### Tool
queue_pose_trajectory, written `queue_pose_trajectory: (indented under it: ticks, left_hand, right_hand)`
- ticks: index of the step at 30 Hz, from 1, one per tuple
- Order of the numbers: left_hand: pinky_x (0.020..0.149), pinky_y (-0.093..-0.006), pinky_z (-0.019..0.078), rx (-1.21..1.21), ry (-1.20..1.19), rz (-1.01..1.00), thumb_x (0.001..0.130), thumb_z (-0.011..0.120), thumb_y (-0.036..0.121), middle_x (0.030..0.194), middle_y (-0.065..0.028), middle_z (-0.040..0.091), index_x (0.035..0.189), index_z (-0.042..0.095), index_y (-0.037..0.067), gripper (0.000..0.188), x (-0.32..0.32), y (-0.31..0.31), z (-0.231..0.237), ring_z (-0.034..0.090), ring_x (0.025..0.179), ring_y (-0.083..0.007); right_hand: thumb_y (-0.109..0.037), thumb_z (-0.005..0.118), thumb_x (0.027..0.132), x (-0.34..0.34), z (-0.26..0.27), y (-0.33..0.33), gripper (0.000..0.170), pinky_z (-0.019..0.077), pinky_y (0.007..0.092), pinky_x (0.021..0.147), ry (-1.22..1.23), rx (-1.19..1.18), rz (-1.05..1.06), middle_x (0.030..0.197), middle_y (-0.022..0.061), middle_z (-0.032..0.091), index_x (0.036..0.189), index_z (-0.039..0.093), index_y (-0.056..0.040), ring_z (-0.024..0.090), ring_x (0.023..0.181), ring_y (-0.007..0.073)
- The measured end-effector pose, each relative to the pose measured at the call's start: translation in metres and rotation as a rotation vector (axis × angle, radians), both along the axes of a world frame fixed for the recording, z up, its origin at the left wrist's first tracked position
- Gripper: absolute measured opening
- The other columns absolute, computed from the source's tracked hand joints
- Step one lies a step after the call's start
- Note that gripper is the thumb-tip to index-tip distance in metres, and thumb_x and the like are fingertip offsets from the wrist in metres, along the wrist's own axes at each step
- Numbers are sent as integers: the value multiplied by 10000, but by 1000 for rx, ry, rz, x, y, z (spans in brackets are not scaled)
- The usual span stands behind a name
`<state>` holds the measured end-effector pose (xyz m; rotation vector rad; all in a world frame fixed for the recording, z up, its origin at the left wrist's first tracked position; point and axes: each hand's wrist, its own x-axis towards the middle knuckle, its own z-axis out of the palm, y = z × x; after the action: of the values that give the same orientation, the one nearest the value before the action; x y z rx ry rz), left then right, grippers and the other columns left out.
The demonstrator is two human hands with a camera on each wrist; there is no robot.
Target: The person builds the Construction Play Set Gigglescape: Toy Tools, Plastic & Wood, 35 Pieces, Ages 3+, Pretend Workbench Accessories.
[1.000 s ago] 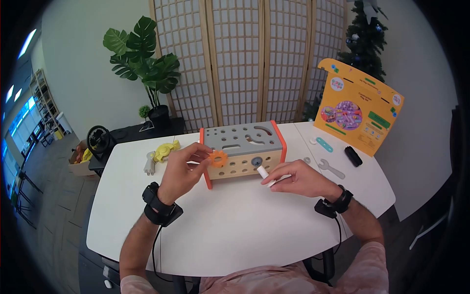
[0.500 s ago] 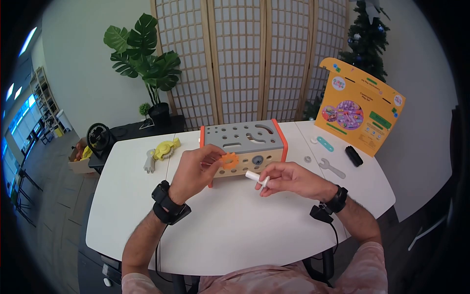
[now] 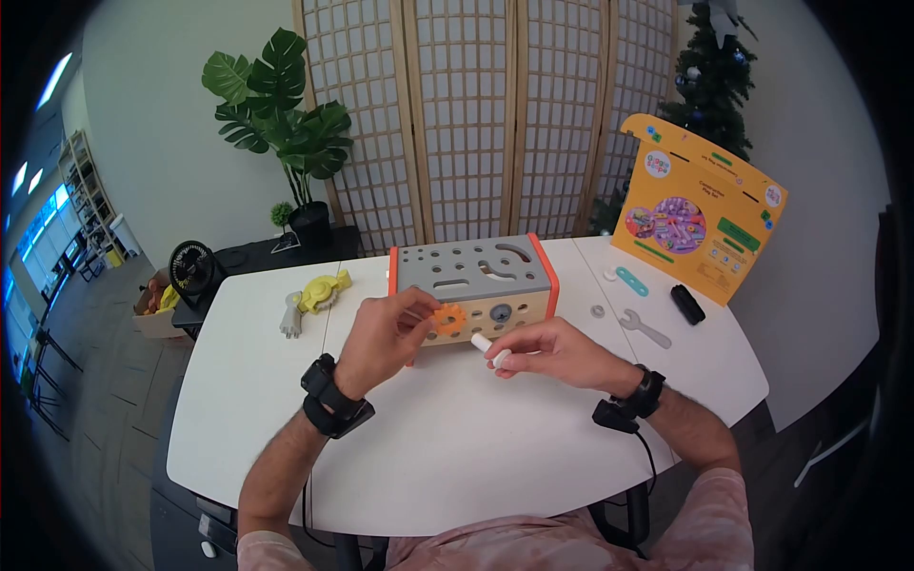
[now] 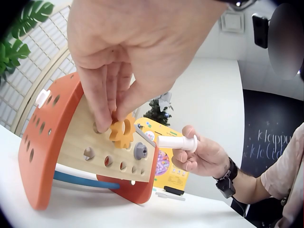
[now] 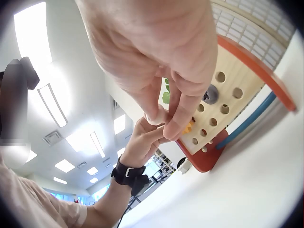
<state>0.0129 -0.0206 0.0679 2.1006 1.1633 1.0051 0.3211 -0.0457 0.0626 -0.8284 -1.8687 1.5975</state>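
The left hand (image 3: 379,344) pinches an orange gear (image 3: 449,320) by its edge, in front of the wooden side of a toy workbench (image 3: 476,276). In the left wrist view the gear (image 4: 122,132) is beside a grey screw head (image 4: 140,151) set in that side. The right hand (image 3: 569,357) holds a white peg (image 3: 484,344) with a wide round head between thumb and fingers; its shaft points toward the gear, apart from it. Fingers mostly hide the peg in the right wrist view.
On the white table (image 3: 457,447), a yellow and grey toy (image 3: 314,301) lies left. To the right are a grey wrench (image 3: 645,328), a nut (image 3: 598,310), a teal strip (image 3: 631,280), a black object (image 3: 686,304) and a standing yellow box (image 3: 700,209).
Over the last second the left hand has moved right with the gear. The right hand has carried the peg left, turning its shaft toward the gear.
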Motion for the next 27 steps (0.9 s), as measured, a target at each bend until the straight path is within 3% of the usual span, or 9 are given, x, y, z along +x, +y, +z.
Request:
queue_pose_trajectory:
  ticks: [7, 10, 17, 19, 23, 26, 27]
  left_hand:
    - [656, -291, 658, 55, -22, -27, 1015, 720, -32, 1017, -144, 803, 1178, 703, -72, 169, 5, 1, -9, 812, 732, -197]
    - [636, -291, 658, 48, -26, -22, 1011, 717, -40, 1015, -145, 799, 1182, 703, -73, 175, 8, -1, -8, 809, 727, -199]
    - [675, -301, 675, 127, -33, -2, 995, 734, -34, 992, -154, 809, 1206, 716, -52, 212, 12, -3, -13, 815, 743, -214]
    - [711, -298, 679, 292, 63, 56, 976, 768, 2, 990, -142, 818, 1196, 732, -15, 224, 13, -3, -17, 824, 760, -230]
    - [683, -326, 657, 252, 150, 118, 957, 821, 93, 984, -128, 819, 1174, 749, 26, 239, 14, -4, -18, 819, 754, -250]
    - [625, -339, 611, 271, 345, 233, 940, 855, 179, 923, -91, 803, 1174, 738, 51, 291, 14, -8, -14, 799, 737, -251]
    - [710, -361, 607, 289, 369, 275, 925, 863, 189, 984, -92, 796, 1187, 731, 58, 322, 15, -12, -8, 794, 852, -254]
  right_hand:
    - [-163, 728, 1093, -20, -9, 4, 266, 594, 295, 921, -138, 262, -45, 1140, 38, 816, 1335, 806, -86, 727, 1001, 91]
    - [-175, 728, 1092, -29, -13, 10, 275, 590, 294, 902, -149, 316, -59, 1096, 63, 830, 1342, 802, -88, 741, 977, 107]
    - [-182, 725, 1093, -44, -10, 15, 259, 602, 314, 909, -179, 395, -121, 1102, 96, 839, 1310, 810, -70, 759, 958, 136]
    - [-152, 749, 1075, -46, -13, 17, 249, 599, 280, 877, -162, 448, -140, 1097, 80, 845, 1293, 813, -50, 737, 916, 89]
    - [-153, 753, 1073, -51, -18, 20, 247, 603, 278, 872, -167, 449, -167, 1091, 92, 843, 1287, 813, -47, 741, 914, 93]
    - [-155, 756, 1071, -53, -17, 20, 248, 609, 282, 874, -182, 465, -179, 1084, 97, 842, 1289, 812, -49, 745, 910, 98]
    - [-157, 757, 1071, -53, -16, 20, 248, 613, 286, 876, -196, 450, -181, 1081, 101, 842, 1288, 812, -49, 748, 909, 103]
